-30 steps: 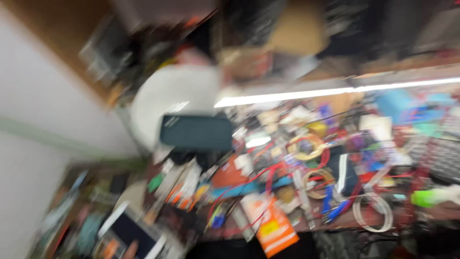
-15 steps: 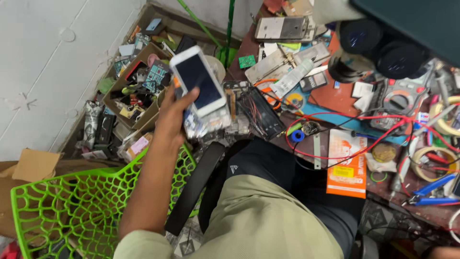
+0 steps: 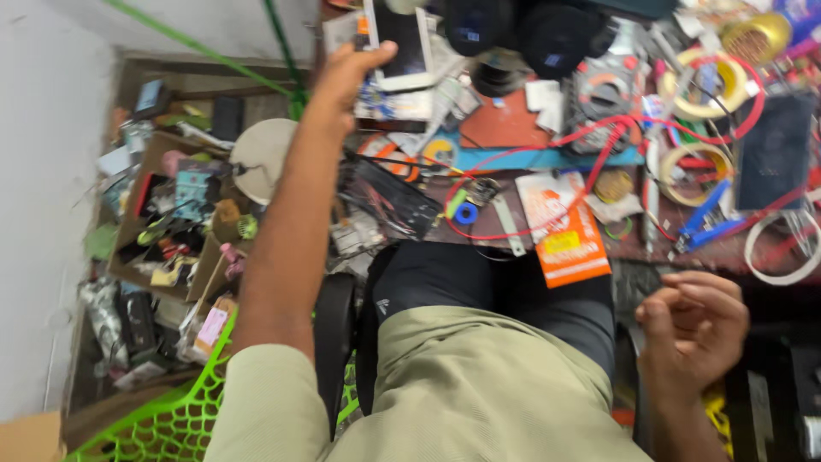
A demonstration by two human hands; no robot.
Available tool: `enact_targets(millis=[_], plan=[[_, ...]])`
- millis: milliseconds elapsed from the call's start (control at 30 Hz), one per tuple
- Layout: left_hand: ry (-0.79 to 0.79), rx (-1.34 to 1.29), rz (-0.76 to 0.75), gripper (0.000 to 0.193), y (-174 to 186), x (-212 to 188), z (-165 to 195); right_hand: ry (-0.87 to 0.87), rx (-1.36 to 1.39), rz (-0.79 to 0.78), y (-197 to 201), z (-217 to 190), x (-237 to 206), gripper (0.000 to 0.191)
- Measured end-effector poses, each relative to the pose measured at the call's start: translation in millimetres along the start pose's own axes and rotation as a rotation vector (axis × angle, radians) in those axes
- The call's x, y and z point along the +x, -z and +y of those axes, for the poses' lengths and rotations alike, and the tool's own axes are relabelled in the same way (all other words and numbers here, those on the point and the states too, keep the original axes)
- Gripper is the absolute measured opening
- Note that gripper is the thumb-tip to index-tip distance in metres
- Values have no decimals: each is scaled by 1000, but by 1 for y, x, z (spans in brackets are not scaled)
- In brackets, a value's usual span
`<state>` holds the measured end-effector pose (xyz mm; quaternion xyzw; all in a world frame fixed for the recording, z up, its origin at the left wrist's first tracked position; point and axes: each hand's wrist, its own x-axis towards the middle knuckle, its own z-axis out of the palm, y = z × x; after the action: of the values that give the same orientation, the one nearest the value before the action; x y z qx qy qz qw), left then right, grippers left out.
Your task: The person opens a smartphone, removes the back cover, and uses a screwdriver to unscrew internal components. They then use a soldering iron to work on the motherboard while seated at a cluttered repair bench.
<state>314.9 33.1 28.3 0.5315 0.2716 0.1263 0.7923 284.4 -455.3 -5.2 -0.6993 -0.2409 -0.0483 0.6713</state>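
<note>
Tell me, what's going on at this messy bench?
A seated person holds a white phone in the left hand, arm stretched out over a cluttered workbench. The right hand is loosely curled near the lap and holds nothing. On the bench lie red wires, tape rolls and an orange packet. A box of small parts sits on the floor to the left, by a green mesh chair.

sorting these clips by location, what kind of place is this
Most likely a small electronics or phone repair bench. The left hand holds a white phone over a worktop crowded with tape rolls, red wires and small parts; a box of loose parts sits beside it.
</note>
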Motion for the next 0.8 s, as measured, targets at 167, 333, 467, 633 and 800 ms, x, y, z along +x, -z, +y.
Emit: enact_targets(millis=[167, 333, 467, 633, 800], plan=[[-126, 401, 110, 27, 1, 11, -3, -204, -72, 36, 12, 15, -7, 28], [-142, 632, 149, 33, 1, 10, -1, -226, -50, -37, 8, 29, 0, 27], [-467, 782, 262, 52, -4, 12, -6, -158, -36, -121, -3, 32, 14, 28], [-431, 1130, 362, 71, -12, 17, -10, -152, -82, -199, -6, 32, 22, 26], [-486, 1219, 414, 74, -18, -2, -15, -255, -316, -266, 5, 36, 24, 21]])
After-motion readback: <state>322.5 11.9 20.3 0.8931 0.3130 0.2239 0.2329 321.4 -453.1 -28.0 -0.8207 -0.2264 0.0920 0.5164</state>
